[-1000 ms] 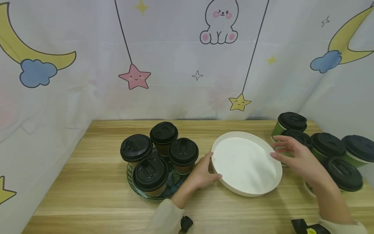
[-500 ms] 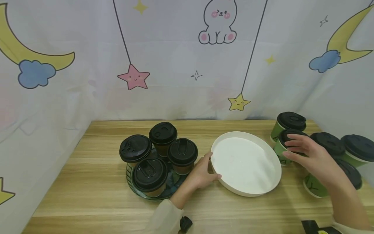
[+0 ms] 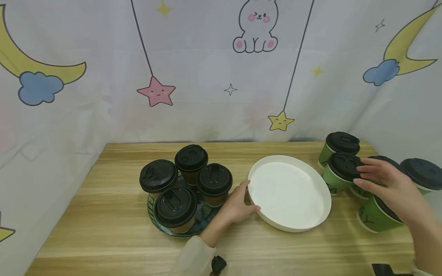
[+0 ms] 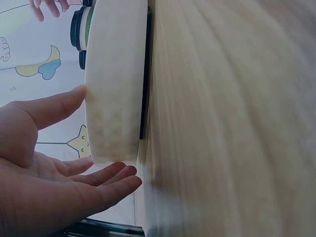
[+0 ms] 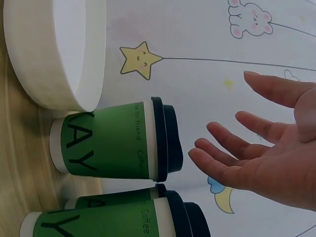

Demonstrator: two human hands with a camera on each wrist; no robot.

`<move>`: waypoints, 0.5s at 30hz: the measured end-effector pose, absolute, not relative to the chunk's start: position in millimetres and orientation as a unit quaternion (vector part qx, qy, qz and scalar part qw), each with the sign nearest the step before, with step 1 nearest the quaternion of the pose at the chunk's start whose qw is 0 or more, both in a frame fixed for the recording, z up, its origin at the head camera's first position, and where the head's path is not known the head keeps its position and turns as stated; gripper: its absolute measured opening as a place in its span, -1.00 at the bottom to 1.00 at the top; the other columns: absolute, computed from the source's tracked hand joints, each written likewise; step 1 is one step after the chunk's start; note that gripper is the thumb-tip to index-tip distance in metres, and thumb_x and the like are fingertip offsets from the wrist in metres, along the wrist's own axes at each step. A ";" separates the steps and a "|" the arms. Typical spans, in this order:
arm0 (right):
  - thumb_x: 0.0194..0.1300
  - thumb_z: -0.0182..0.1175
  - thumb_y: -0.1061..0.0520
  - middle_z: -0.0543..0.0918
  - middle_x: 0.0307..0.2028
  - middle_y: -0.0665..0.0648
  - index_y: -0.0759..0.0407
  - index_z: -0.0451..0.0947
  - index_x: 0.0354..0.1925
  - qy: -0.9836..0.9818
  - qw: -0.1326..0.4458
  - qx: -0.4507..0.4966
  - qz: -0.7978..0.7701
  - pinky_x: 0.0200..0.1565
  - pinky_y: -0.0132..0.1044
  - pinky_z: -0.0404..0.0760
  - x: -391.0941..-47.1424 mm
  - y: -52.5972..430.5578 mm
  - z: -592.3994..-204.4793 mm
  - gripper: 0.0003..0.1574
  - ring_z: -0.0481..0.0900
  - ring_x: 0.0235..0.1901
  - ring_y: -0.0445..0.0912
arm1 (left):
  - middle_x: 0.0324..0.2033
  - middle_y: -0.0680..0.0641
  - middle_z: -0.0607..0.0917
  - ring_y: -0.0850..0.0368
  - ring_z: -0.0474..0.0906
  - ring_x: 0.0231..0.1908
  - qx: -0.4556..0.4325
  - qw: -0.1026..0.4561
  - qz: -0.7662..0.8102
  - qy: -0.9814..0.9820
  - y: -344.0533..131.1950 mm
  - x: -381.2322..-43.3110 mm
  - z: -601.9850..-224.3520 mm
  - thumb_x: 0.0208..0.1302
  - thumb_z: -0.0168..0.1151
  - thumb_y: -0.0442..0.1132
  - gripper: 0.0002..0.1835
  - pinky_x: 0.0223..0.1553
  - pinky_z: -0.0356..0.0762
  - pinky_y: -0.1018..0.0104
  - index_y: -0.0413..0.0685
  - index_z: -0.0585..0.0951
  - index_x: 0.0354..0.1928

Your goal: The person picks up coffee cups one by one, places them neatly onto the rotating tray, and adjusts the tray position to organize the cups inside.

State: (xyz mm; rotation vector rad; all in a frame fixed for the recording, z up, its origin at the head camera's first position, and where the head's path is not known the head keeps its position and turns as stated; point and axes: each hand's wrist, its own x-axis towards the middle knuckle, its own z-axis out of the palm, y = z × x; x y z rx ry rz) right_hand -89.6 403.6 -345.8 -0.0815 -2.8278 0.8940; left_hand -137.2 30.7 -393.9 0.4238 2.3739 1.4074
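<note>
My left hand touches the left side of a round white tray; thumb and fingertips are spread along its wall, as the left wrist view shows on the tray's side. To the right of the tray, my right hand hovers over several green paper cups with black lids, holding nothing. Its fingers are relaxed and apart in the right wrist view. The green cup nearest the tray stands upright, its printed side facing the right wrist camera. Partly behind the right hand is another green cup.
Left of the tray, a dark green glass plate bears several brown paper cups with black lids, one being the front cup. Another green cup stands at the back right. A patterned cloth hangs behind the wooden table.
My right hand has moved right, away from the white tray's right rim and over the green cups. The left hand stays at the tray's left side.
</note>
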 end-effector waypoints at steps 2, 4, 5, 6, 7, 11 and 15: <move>0.23 0.16 -0.11 0.33 0.15 0.19 -0.18 -0.02 0.39 -0.948 0.098 -0.032 0.302 -0.14 0.07 0.38 -88.8 415.7 -351.4 -0.12 0.32 0.03 -0.22 | 0.23 -0.31 0.24 -0.18 0.15 0.24 0.150 0.174 0.496 0.837 30.6 -137.2 -393.9 0.04 0.36 -0.26 -0.13 0.17 0.16 -0.06 -0.22 0.11 0.35; 0.22 0.18 -0.11 0.34 0.13 0.20 -0.25 0.00 0.38 -0.946 0.119 -0.039 0.300 -0.12 0.18 0.31 -86.8 427.9 -357.1 -0.13 0.29 0.01 -0.29 | 0.24 -0.31 0.24 -0.18 0.15 0.24 0.150 0.174 0.496 0.837 30.6 -137.2 -393.8 0.04 0.36 -0.26 -0.13 0.17 0.16 -0.06 -0.22 0.11 0.35; 0.20 0.19 -0.11 0.35 0.12 0.17 -0.28 0.01 0.37 -0.945 0.130 -0.045 0.295 -0.10 0.18 0.29 -85.9 434.3 -360.8 -0.13 0.27 -0.04 -0.35 | 0.24 -0.31 0.23 -0.17 0.15 0.24 0.150 0.174 0.495 0.838 30.6 -137.2 -393.9 0.04 0.36 -0.25 -0.13 0.17 0.16 -0.06 -0.22 0.11 0.35; 0.21 0.19 -0.09 0.33 0.14 0.20 -0.28 0.00 0.38 -0.943 0.136 -0.047 0.301 -0.06 0.24 0.23 -84.5 440.1 -363.4 -0.13 0.27 0.01 -0.32 | 0.24 -0.31 0.23 -0.17 0.15 0.24 0.150 0.175 0.495 0.838 30.6 -137.3 -394.0 0.04 0.36 -0.25 -0.13 0.17 0.16 -0.06 -0.22 0.11 0.35; 0.23 0.18 -0.06 0.32 0.17 0.23 -0.28 -0.01 0.38 -0.940 0.142 -0.048 0.305 -0.02 0.26 0.18 -82.7 445.0 -365.7 -0.13 0.26 0.08 -0.25 | 0.24 -0.31 0.23 -0.17 0.15 0.24 0.150 0.175 0.495 0.838 30.6 -137.3 -394.0 0.04 0.36 -0.25 -0.13 0.17 0.16 -0.06 -0.22 0.10 0.35; 0.26 0.15 0.01 0.24 0.25 0.23 -0.26 -0.05 0.39 -0.936 0.166 -0.056 0.305 0.15 0.17 0.08 -75.8 462.4 -374.9 -0.14 0.13 0.25 -0.06 | 0.24 -0.31 0.23 -0.17 0.15 0.25 0.150 0.175 0.495 0.838 30.7 -137.3 -394.2 0.04 0.36 -0.25 -0.13 0.17 0.16 -0.06 -0.22 0.10 0.35; 0.28 0.14 0.06 0.26 0.23 -0.05 -0.24 -0.05 0.40 -0.934 0.174 -0.057 0.307 0.21 0.07 0.04 -65.7 462.8 -367.4 -0.14 0.07 0.28 -0.28 | 0.25 -0.31 0.22 -0.18 0.14 0.25 0.150 0.173 0.497 0.837 30.7 -137.3 -394.3 0.04 0.35 -0.25 -0.13 0.17 0.16 -0.06 -0.22 0.10 0.35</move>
